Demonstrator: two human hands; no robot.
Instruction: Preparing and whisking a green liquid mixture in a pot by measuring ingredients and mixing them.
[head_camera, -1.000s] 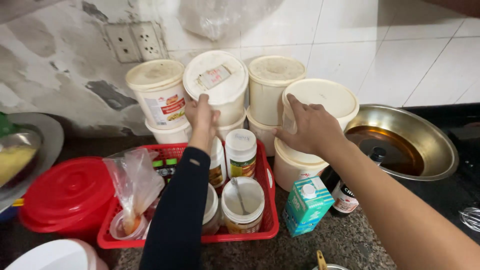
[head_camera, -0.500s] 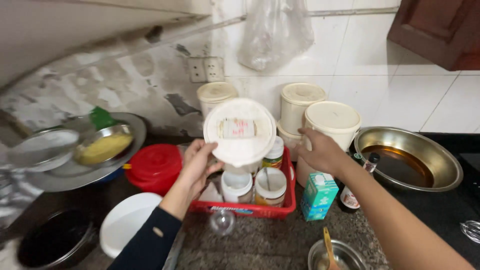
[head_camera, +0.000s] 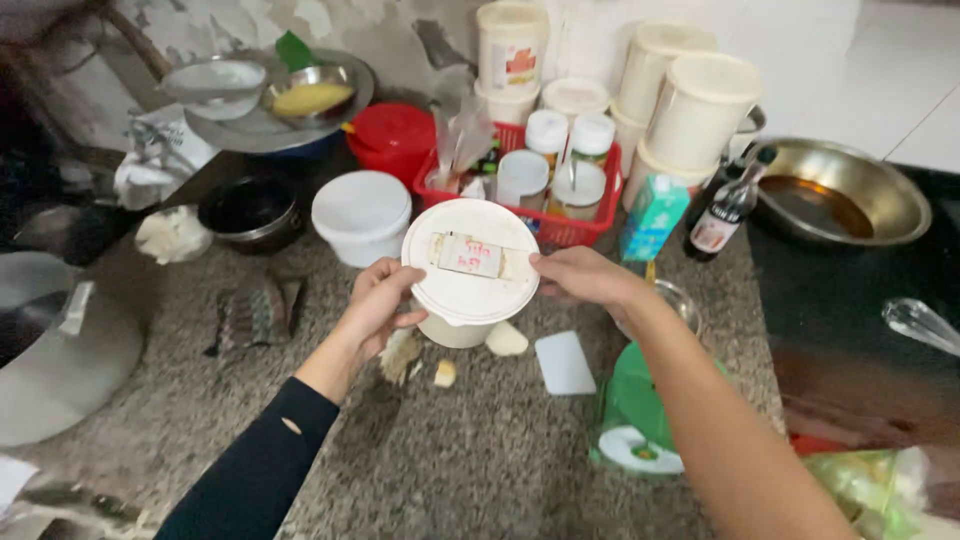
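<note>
We've got one white tub (head_camera: 468, 275) up over the stone counter (head_camera: 480, 450), both hands clamped on it: left hand (head_camera: 375, 305) cups the left side, right hand (head_camera: 580, 277) pinches the right edge of the lid. A pale rectangular label with red handwriting sits across the lid. Behind it, one red basket (head_camera: 560, 228) holds four white-capped jars, near five more cream tubs stacked by the wall. We count one teal carton (head_camera: 652, 215) and one dark bottle (head_camera: 727, 205) right of the basket, one white bowl (head_camera: 362, 215) to its left.
</note>
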